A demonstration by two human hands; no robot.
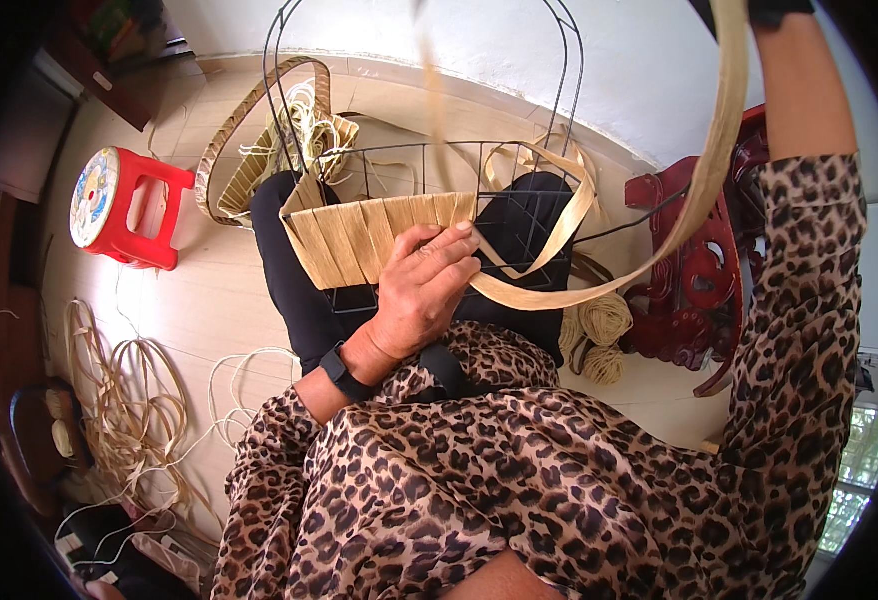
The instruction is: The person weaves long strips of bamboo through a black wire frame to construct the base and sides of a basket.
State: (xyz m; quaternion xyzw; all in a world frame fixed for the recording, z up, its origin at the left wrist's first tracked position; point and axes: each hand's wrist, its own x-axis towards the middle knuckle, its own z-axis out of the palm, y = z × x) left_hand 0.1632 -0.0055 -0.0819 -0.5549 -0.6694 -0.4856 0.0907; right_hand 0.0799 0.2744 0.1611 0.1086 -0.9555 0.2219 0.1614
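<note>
On my lap rests a black wire basket frame with a tall arched handle. Its near left side is wrapped in flat, overlapping tan strips. My left hand is closed on the edge of the wrapped part, fingers pressed together near the last turn. From beside those fingers a long tan strip loops out to the right and rises past the upper edge. My right arm is raised high at the right; its hand lies outside the picture. The frame's right part shows bare wires.
A red stool with a patterned top stands at left. Behind my knee sits a handled basket holding pale strands. Loose strips lie on the floor at left. Balls of cord and carved dark-red furniture are at right.
</note>
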